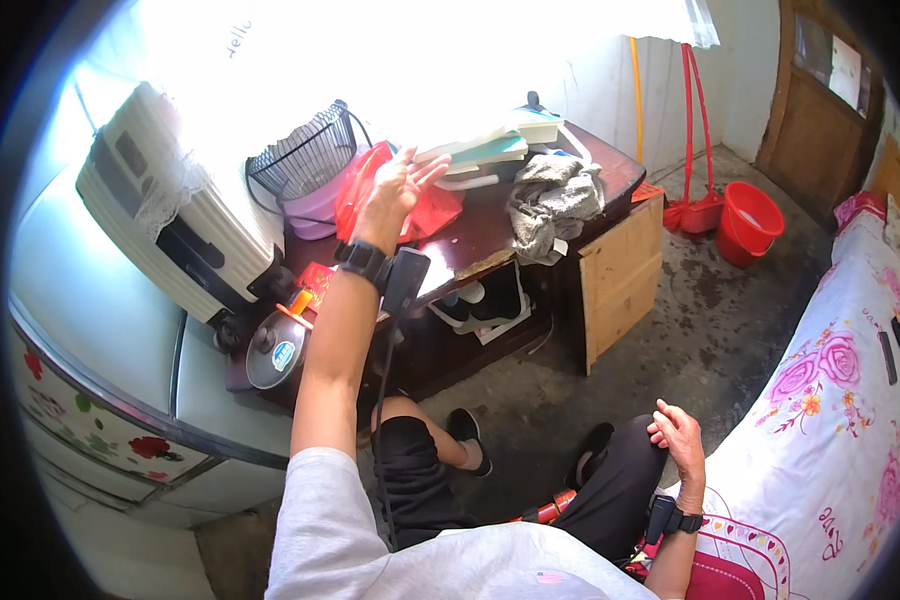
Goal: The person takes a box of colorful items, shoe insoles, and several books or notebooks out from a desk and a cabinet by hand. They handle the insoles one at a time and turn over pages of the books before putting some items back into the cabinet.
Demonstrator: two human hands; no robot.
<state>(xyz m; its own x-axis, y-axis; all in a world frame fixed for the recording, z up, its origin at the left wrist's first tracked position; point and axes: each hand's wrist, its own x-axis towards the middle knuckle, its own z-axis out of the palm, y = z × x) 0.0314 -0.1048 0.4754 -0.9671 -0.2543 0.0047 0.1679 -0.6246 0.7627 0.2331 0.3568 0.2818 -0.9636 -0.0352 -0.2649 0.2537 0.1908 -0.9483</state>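
Note:
My left hand [405,184] reaches out over the dark wooden desk [487,244], palm up and fingers spread, with nothing in it. A red plastic bag [439,214] lies just behind and beside it. Close to its fingertips is a stack of white and teal flat items [487,152], partly washed out by glare. To the right, a crumpled grey cloth [551,202] hangs over the desk's edge. My right hand [676,435] rests by my right knee, fingers loosely bent and holding nothing. Both wrists wear black straps with small devices.
A wire-guarded fan with a pink base [307,210] and a pale ribbed suitcase [187,202] stand left. A glass lid [274,350] lies near the desk's front. A wooden board [622,281] leans against the desk. A red bucket [750,225] and a flowered bed [817,375] are right.

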